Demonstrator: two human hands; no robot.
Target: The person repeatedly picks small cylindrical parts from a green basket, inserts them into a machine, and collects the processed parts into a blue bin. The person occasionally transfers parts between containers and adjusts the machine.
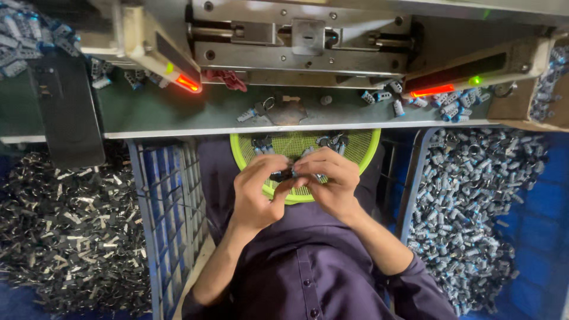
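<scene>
Left hand [253,192] and right hand [333,185] pinch one small dark part [283,175] between closed fingertips, over the green mesh basket [367,149] (in the lap); a slack pinch could drop it among the basket's pieces.

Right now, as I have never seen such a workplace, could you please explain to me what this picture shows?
The one picture comes from a camera on a person's head, looking down. The left hand and right hand meet over a green mesh basket on the lap and together pinch a small dark part; how each grip closes is partly hidden. Ahead is a green bench with a metal machine and two orange lights. A blue crate stands on one side, and piles of small grey-blue parts and dark metal pieces lie around.
</scene>
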